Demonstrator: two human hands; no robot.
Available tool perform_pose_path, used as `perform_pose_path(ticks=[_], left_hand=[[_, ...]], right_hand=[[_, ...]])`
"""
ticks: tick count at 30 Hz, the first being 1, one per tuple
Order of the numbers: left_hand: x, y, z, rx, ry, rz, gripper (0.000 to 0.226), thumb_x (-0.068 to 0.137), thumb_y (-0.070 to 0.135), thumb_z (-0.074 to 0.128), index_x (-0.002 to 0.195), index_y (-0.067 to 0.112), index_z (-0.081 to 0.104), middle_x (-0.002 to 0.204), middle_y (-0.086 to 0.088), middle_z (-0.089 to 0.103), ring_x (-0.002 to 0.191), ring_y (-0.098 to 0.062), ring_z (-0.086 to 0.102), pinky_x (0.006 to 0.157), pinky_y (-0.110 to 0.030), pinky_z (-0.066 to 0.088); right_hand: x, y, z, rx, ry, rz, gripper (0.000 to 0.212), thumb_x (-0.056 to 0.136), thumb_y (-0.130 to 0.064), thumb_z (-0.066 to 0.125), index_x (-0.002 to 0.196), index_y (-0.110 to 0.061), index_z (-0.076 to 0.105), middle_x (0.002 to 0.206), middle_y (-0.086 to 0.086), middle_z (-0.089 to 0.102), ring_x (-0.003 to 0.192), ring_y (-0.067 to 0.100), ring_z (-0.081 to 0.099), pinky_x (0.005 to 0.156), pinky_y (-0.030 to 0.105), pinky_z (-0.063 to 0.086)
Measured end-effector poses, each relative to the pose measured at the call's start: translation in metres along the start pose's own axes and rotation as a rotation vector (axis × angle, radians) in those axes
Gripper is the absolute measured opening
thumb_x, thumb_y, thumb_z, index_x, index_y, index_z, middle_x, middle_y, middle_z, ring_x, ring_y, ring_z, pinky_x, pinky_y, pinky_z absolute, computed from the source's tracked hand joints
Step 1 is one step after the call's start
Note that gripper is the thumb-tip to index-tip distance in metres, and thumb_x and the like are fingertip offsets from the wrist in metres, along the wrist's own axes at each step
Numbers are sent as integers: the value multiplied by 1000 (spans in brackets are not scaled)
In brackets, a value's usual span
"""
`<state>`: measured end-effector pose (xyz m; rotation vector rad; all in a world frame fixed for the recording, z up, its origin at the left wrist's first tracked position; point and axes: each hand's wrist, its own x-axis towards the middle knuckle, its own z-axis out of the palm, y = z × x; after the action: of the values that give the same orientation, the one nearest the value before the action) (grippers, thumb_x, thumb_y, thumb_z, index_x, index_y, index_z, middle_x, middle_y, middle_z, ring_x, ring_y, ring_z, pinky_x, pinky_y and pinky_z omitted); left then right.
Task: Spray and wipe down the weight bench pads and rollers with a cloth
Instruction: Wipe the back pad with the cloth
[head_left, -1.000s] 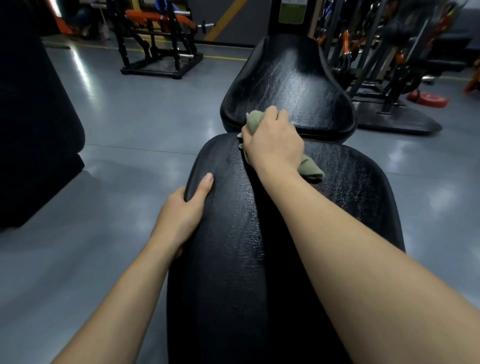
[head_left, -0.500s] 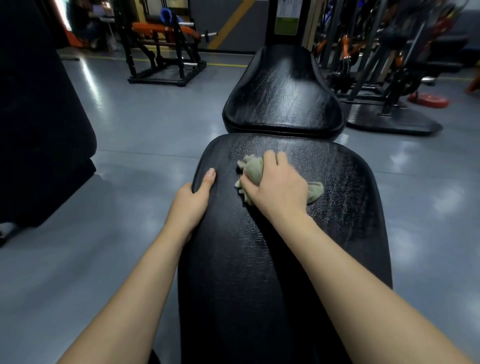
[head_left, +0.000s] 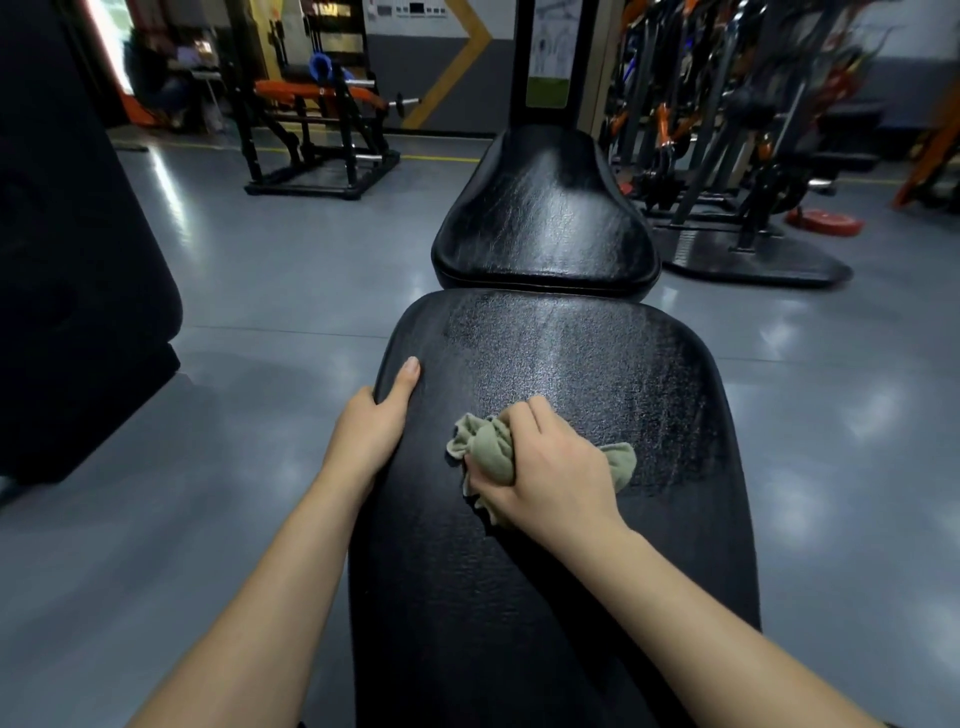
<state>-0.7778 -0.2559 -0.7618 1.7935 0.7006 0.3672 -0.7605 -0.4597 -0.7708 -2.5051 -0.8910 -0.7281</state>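
Place identified as gym, weight-training floor. Long bench pad (head_left: 545, 597), black textured vinyl, taken as landmark. Smaller seat pad (head_left: 540, 218) set just beyond its far end, upright post with placard (head_left: 545, 52) behind that. Black-and-orange machine (head_left: 317, 135) seen far left of pad, chrome bar projecting. Row of black and orange machine frames (head_left: 727, 104) ranged far right; red weight plate (head_left: 826, 221) laid on floor beside them. Glossy grey floor (head_left: 260, 270) spread all around pad, yellow line (head_left: 441, 157) painted across beyond.
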Motion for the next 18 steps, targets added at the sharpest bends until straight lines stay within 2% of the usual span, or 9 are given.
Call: perform_pose_path(ticks=[3, 7, 9, 12, 14, 18], left_hand=[[1, -2, 2, 33, 15, 8, 76, 76, 90, 50, 107, 22, 64, 110, -3, 69, 104, -25, 65, 97, -41, 53], [3, -2, 3, -2, 2, 20, 97, 64, 97, 50, 119, 19, 68, 112, -3, 73, 104, -25, 68, 99, -45, 53], [3, -3, 2, 3, 8, 15, 96, 64, 98, 50, 119, 20, 67, 112, -3, 73, 104, -26, 68, 100, -46, 53], [7, -2, 3, 26, 12, 10, 96, 63, 98, 49, 114, 19, 68, 110, -4, 72, 103, -26, 68, 99, -45, 54], [7, -3, 4, 35, 23, 11, 92, 65, 97, 49, 111, 19, 68, 108, -4, 72, 101, -25, 68, 98, -45, 54], [8, -6, 4, 35, 15, 9, 84, 64, 98, 50, 103, 24, 65, 108, -3, 72, 100, -26, 68, 98, -46, 54]], right_hand=[[7, -1, -3, 99, -22, -11, 51, 74, -52, 70, 112, -23, 52, 103, -5, 52, 91, 22, 60, 63, 37, 52], [39, 15, -5, 132, 57, 49, 54, 74, -41, 83, 113, -19, 54, 104, 0, 54, 89, 26, 55, 69, 38, 47], [56, 26, -4, 58, 110, 59, 48, 77, -45, 81, 110, -19, 58, 103, 2, 55, 87, 27, 52, 72, 41, 50], [60, 35, -2, -21, 127, -42, 41, 81, -52, 73, 107, -21, 65, 106, -1, 60, 89, 28, 50, 74, 43, 49], [49, 34, -4, -43, 122, -93, 44, 84, -55, 68, 115, -23, 67, 115, -4, 62, 93, 27, 52, 74, 40, 47], [32, 36, -10, -1, 47, -99, 52, 87, -56, 60, 131, -28, 60, 129, -7, 57, 103, 26, 52, 83, 41, 46]])
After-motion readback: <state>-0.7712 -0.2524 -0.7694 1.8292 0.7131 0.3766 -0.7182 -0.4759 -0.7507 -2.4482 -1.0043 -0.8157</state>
